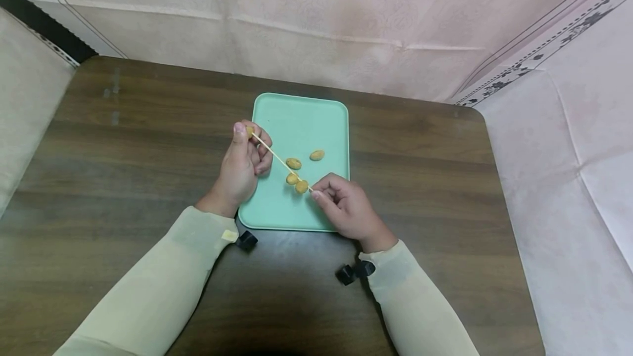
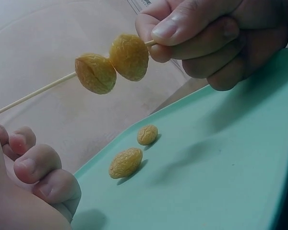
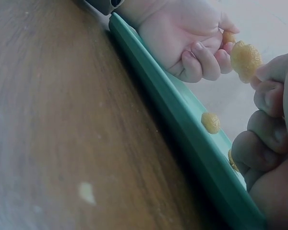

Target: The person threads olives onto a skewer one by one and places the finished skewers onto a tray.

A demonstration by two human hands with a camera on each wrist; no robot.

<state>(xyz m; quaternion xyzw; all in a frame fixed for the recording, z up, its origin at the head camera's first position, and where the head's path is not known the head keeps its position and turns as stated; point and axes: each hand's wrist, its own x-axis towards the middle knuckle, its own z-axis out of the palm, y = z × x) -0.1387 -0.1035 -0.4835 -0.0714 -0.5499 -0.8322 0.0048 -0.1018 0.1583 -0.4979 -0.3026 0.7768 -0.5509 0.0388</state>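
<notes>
My left hand [image 1: 242,163] pinches a wrinkled yellow fruit [image 1: 249,132] between thumb and fingers at the upper left end of a thin wooden skewer [image 1: 271,151]. At the other end, my right hand [image 1: 348,205] pinches the skewer between thumb and forefinger. Two more wrinkled yellow fruits are threaded side by side close to the right fingertips, one [image 2: 96,73] just left of the other [image 2: 129,56] in the left wrist view. Below the skewer, two loose yellow fruits [image 1: 294,163] [image 1: 317,155] lie on a mint-green tray [image 1: 301,111].
The tray stands on a dark wooden table [image 1: 420,158] near its far edge. Pale patterned cloth [image 1: 316,26] hangs behind the table, and more cloth [image 1: 564,180] covers the right side. Small black devices [image 1: 246,240] sit at both wrists.
</notes>
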